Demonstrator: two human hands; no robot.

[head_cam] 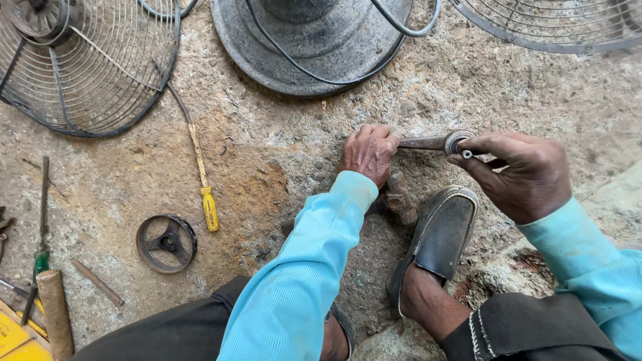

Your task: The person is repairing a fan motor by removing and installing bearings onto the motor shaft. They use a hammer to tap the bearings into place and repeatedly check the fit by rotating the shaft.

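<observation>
On the concrete floor (281,167), the left hand (368,154) clamps a rusty metal rod (422,142) lying left to right; the right hand (525,175) pinches its round end piece (457,142). A yellow-handled screwdriver (200,175), pulley wheel (166,243) and fan guard (87,63) lie leftward

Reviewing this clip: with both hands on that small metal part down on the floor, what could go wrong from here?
The left hand pins a metal bar to the rough floor while the right hand grips the round piece at its end; a slip could scrape knuckles on concrete. The small round piece could drop and roll off among the grit. The shoe sits close, so a slipped bar might strike the foot.
</observation>
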